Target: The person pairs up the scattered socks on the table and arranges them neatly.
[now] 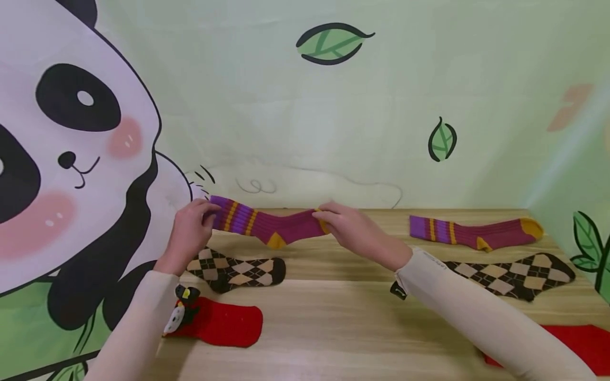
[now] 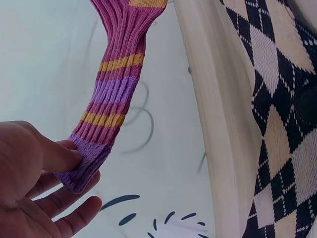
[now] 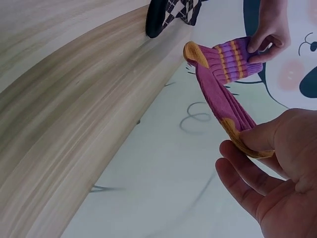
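Note:
A purple and magenta striped sock (image 1: 290,225) with yellow heel and toe is stretched between both hands, raised near the back of the table. My left hand (image 1: 189,225) pinches its purple cuff between thumb and fingers, plainly seen in the left wrist view on the cuff (image 2: 86,161). At the other end, my right hand (image 1: 350,230) pinches the yellow toe. In the right wrist view, the sock (image 3: 223,96) sags at its heel between the right hand (image 3: 277,173) and the left hand (image 3: 270,34).
An argyle sock (image 1: 248,272) and a red sock (image 1: 233,323) with a figure lie at left on the wooden table (image 1: 333,317). To the right lie a matching striped sock (image 1: 457,233), an argyle sock (image 1: 519,275) and a red item (image 1: 579,344). A panda-printed backdrop stands behind.

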`<state>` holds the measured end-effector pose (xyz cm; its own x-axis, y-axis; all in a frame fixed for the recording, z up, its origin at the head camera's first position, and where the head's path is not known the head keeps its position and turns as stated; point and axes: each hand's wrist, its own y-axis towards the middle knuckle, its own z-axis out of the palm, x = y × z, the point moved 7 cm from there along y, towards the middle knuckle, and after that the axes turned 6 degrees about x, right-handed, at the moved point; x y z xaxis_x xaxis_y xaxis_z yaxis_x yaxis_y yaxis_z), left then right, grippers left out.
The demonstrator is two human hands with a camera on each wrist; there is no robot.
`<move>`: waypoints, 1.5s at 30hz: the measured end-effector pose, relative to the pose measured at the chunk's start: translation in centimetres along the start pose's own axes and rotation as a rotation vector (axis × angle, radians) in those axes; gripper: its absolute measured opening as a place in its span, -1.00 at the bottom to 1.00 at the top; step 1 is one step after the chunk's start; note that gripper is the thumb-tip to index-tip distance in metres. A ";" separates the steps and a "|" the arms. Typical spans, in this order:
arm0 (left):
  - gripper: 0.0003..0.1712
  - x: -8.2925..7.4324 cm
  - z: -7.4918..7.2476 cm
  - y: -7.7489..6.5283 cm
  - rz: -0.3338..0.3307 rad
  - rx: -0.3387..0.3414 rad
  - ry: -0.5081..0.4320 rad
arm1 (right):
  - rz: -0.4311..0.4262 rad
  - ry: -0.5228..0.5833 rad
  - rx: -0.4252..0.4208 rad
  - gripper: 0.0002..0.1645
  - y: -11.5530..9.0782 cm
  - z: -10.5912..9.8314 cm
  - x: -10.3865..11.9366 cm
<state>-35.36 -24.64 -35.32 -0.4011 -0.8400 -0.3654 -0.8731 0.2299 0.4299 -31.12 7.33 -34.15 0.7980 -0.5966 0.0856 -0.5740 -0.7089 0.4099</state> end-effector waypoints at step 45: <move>-0.78 -7.7 0.0 -2.3 0.268 -0.071 -0.047 | 0.015 0.003 -0.025 -0.58 -7.8 -4.6 0.2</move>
<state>-30.29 -18.70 -33.52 -0.6290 -0.7298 -0.2678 -0.7131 0.4046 0.5725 -25.64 14.52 -33.16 0.7897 -0.6062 0.0943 -0.5813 -0.6901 0.4311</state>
